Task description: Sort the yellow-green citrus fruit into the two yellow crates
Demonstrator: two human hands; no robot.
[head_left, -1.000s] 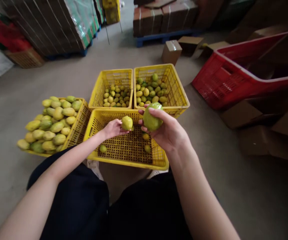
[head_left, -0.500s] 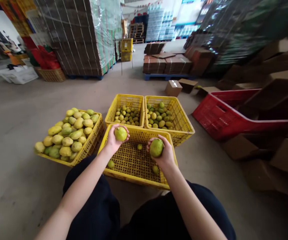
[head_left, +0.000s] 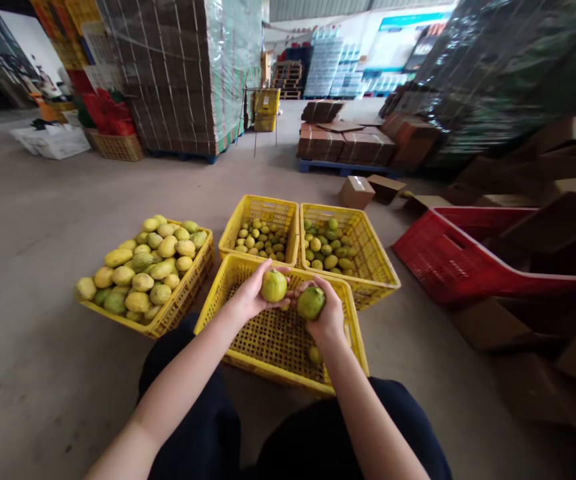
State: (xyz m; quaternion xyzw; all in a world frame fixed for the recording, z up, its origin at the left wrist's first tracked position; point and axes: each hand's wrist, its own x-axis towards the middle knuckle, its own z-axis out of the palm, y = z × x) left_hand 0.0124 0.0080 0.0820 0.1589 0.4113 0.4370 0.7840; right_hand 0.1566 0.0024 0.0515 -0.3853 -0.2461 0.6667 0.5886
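Note:
My left hand [head_left: 254, 295] is closed around a yellow-green guava [head_left: 273, 285], its dark end facing up. Close beside it, my right hand [head_left: 332, 316] grips a greener guava [head_left: 311, 303]. Both hands are above the near yellow crate [head_left: 281, 375], fingertips almost meeting. Inside this crate a loose guava [head_left: 315, 355] lies by the right wrist, and part of another shows under the hands. To the left, a yellow crate [head_left: 187, 293] is heaped above its rim with larger, yellower fruit.
Two more yellow crates, the back left one [head_left: 223, 230] and the back right one [head_left: 371, 240], adjoin the near crate and hold many fruits. A red crate [head_left: 431, 257] with cardboard stands at right. Small boxes [head_left: 357, 193] and wrapped pallet stacks [head_left: 168, 80] are farther off.
My hands have come together over the near crate, each still holding its guava; the left moved right. The view has shifted slightly, and my left arm now covers the crate's left-hand fruit.

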